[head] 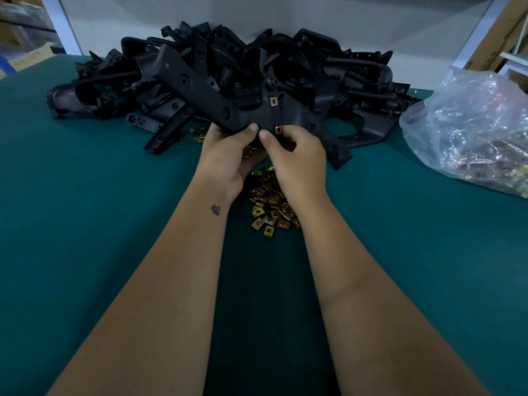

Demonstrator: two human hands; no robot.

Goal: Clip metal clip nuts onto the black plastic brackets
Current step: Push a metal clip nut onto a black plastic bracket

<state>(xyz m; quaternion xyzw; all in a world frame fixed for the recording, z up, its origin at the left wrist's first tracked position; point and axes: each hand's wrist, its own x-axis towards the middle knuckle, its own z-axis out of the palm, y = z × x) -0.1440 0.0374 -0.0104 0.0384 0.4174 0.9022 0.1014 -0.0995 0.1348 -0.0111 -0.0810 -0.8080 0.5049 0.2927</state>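
I hold a long black plastic bracket up over the green table. My left hand grips its near edge, thumb on top. Beside it, my right hand pinches a brass-coloured clip nut against the bracket's near edge. Another clip nut sits clipped on the bracket a little farther up. A loose heap of clip nuts lies on the table under and between my wrists.
A big pile of black brackets fills the back of the green table against the white wall. A clear plastic bag of clip nuts lies at the right. A few stray nuts lie by the pile.
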